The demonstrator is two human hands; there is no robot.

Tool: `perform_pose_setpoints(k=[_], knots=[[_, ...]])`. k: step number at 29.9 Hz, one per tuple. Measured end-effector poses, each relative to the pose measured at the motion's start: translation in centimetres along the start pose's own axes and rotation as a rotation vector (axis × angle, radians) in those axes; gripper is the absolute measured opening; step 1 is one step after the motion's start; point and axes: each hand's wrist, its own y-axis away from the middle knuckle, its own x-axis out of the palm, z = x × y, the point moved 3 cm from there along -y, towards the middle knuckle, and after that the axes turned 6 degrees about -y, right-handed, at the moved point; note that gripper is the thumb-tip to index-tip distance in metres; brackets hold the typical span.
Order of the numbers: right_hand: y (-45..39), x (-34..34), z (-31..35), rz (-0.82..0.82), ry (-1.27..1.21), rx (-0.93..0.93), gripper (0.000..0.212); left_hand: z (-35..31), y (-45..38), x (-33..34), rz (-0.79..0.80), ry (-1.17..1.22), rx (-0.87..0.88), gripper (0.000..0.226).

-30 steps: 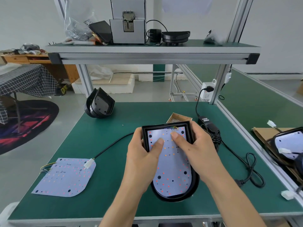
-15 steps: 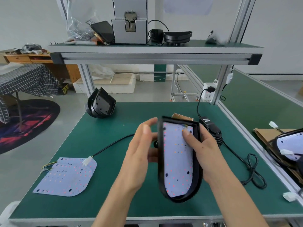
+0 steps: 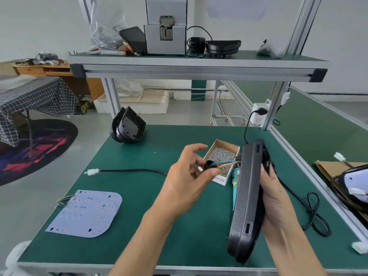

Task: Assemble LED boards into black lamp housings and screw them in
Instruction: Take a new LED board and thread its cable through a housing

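Observation:
My right hand [image 3: 275,198] grips a black lamp housing [image 3: 246,198] stood on edge above the mat, its textured back turned to the left; the LED board inside is hidden. Coloured wires [image 3: 225,162] run out of its back to my left hand [image 3: 189,174], which pinches them at a small black piece between thumb and fingers. A stack of white LED boards [image 3: 87,213] lies on the mat at the left. A cardboard box of screws [image 3: 223,159] sits behind my left hand.
Empty black housings [image 3: 127,126] stand at the back left. A black cable with a white plug [image 3: 92,172] crosses the green mat [image 3: 149,226]. A coiled power cord [image 3: 315,216] lies right. Another lamp [image 3: 352,186] sits on the right bench. A teal tool [image 3: 236,180] lies behind the held housing.
The housing went from lying flat, board up, to standing on edge with its back facing left. My left hand left its rim and took hold of the wires at the back.

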Motion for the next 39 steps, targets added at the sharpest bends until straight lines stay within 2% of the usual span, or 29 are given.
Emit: perform_pose_setpoints(k=[1,3,6,8,10,13,15,18,23,25,27,30,33,37,39], knots=[[0.0,-0.3,0.2,-0.005,-0.021,-0.027,0.027,-0.1,0.1,0.1,0.054,0.026,-0.015,0.042],[0.3,-0.8,0.6,-0.004,-0.049,-0.056,0.02,-0.5,0.2,0.0,0.144,-0.148,0.082,0.032],[0.7,-1.7,0.6,0.012,-0.125,-0.02,0.014,-1.9,-0.4,-1.2,0.083,-0.373,0.216,0.018],[0.8,-2.3,0.2,0.032,-0.181,0.046,0.036,-3.2,-1.1,-2.5,0.02,-0.351,0.272,0.005],[0.8,-2.5,-0.2,0.044,-0.161,0.056,0.058,-4.5,-2.0,-3.5,0.04,-0.266,0.26,0.005],[0.7,-2.6,-1.0,0.123,-0.168,0.043,0.062,-6.0,-3.3,-4.1,0.151,-0.215,0.237,0.006],[0.7,-3.0,-1.6,0.197,-0.222,0.076,0.054,-6.9,-3.9,-4.1,0.183,-0.252,0.257,0.006],[0.6,-3.5,-2.0,0.294,-0.244,0.085,0.019,-7.9,-4.5,-4.3,0.189,-0.361,0.329,0.008],[-0.6,-4.4,-2.6,0.228,-0.207,0.079,0.026,-10.1,-4.7,-4.5,0.228,-0.633,0.446,0.009],[-0.8,-4.4,-2.9,0.232,-0.225,0.118,0.032,-10.5,-4.2,-4.7,0.227,-0.706,0.388,0.005],[-0.9,-4.4,-3.4,0.234,-0.221,0.148,0.024,-10.1,-3.4,-5.0,0.257,-0.69,0.256,0.005],[-0.9,-4.5,-4.3,0.244,-0.265,0.207,0.02,-8.5,-2.2,-5.3,0.287,-0.562,0.027,0.012],[-0.7,-4.1,-5.0,0.316,-0.321,0.219,0.022,-6.9,-0.9,-5.7,0.197,-0.388,-0.142,0.017],[-1.4,-3.6,-5.6,0.392,-0.249,0.209,0.045,-5.9,0.8,-6.3,0.077,-0.216,-0.199,0.015],[-1.9,-3.3,-5.5,0.378,-0.196,0.2,0.048,-5.8,1.4,-6.3,0.057,-0.208,-0.211,0.013]])
